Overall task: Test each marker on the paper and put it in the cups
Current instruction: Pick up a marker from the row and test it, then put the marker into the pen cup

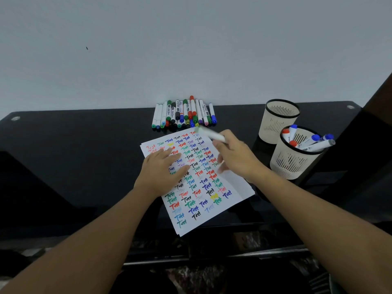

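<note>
table [84, 155] black | paper [212, 200] nearly full of test words, left hand [163, 172] flat on it, fingers straight | cups [294, 153] at right, nearer one holds markers | right hand [235, 155] gripping blurred marker [212, 135] over paper's top edge | advice: keep paper pinned, aim for bare right margin

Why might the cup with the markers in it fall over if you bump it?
The near cup probably tips easily: it looks like thin, slotted plastic, so likely light. Its markers all lean out over the right rim, which may pull it that way. It also stands close to the black table's right edge, so a push could send it off.
</note>
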### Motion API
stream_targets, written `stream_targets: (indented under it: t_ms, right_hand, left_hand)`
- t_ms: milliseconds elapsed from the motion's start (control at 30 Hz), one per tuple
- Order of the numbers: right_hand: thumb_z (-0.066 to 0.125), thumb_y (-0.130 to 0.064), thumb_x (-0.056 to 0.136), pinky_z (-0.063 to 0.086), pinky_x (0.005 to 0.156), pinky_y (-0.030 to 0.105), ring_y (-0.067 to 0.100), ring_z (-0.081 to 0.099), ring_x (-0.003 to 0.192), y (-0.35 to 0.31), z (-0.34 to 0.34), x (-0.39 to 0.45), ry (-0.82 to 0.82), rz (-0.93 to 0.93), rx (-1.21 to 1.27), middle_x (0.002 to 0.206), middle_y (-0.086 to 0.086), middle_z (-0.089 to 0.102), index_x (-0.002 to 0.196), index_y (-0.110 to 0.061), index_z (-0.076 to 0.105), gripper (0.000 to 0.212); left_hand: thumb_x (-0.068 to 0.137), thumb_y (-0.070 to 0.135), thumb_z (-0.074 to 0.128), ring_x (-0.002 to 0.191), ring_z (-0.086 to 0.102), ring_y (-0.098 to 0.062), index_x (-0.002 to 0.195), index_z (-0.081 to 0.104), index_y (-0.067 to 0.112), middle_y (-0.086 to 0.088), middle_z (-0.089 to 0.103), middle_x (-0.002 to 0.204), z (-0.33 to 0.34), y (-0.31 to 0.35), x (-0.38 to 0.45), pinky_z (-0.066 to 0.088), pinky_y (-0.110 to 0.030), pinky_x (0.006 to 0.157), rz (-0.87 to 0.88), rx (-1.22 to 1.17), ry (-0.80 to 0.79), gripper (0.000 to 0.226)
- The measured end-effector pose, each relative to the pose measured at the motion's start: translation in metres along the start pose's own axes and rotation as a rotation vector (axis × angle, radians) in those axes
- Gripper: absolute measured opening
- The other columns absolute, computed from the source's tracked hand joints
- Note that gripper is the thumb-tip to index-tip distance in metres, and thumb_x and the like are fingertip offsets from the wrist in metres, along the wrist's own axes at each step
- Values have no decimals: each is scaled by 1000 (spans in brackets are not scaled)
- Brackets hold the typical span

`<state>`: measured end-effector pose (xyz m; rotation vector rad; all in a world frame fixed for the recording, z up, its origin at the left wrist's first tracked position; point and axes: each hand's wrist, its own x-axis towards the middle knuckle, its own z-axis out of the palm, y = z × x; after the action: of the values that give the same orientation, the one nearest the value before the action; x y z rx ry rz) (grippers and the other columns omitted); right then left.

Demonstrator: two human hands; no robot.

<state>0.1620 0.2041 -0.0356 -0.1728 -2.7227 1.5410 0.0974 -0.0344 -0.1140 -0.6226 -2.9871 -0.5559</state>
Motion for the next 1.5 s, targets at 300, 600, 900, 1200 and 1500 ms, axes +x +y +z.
stream_targets:
  t_ms: [300,600,900,1200,1500]
  right_hand:
    - [45,-57,106,44,57,27,11,36,56,-22,-21,-8,12,229,314,59,-5,39,125,-39,59,30]
    - [57,-45,106,46,53,22,8,32,51,-25,-53,-26,62,218,669,62,-3,36,122,-23,69,30]
    - [59,-34,104,54,70,26,11,64,81,-21,-85,-43,445,-172,-91,78,-9,65,104,-22,65,14]
    - [51,-42,105,52,70,42,15,62,72,-11,-137,-57,649,-95,-438,77,-7,61,101,-18,55,25]
    - [58,-46,99,53,93,52,11,62,77,6,-155,-65,582,41,-550,79,-13,63,91,-28,56,20]
  left_hand:
    - [78,88,23,152,25,-20,148,50,37,3,37,162,0,-1,0,17,-48,125,4,-11,21,90]
    - [93,73,45,152,26,-20,148,51,36,3,37,162,4,-4,2,18,-47,125,2,-20,19,67]
    - [93,69,48,151,28,-20,146,53,34,3,40,160,5,-6,5,21,-48,124,5,-24,29,64]
    - [94,67,51,151,30,-21,147,53,32,1,41,160,4,-4,5,22,-47,124,0,-17,25,63]
    - [95,63,53,151,29,-20,147,53,31,2,40,160,1,0,2,20,-45,125,-17,-29,21,61]
